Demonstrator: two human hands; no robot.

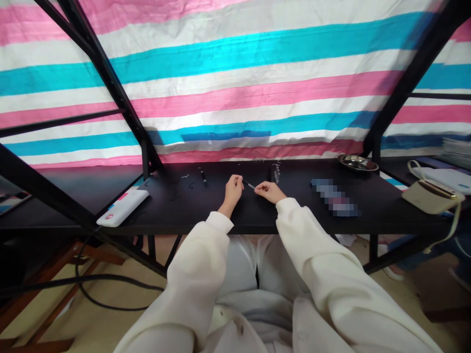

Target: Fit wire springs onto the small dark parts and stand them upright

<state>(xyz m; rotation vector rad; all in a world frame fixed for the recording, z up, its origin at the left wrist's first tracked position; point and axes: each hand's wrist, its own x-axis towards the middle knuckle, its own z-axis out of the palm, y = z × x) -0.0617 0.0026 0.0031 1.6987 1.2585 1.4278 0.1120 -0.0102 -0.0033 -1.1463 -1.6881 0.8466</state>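
A slim pen, dark at one end and grey toward the other, spans the gap between my hands above the black table. My left hand is closed, pinching its dark end between thumb and fingers. The grey end sits in the closed fingertips of my right hand. To the left lies a short black-and-white cylinder, apart from my hands. Just beyond my right hand are several small clear pieces and a dark upright-looking piece, too small to name.
A white box-like device lies at the table's left. At the right are a pixelated flat object, a shiny metal dish and a beige bag. Black frame bars slant up both sides before a striped sheet.
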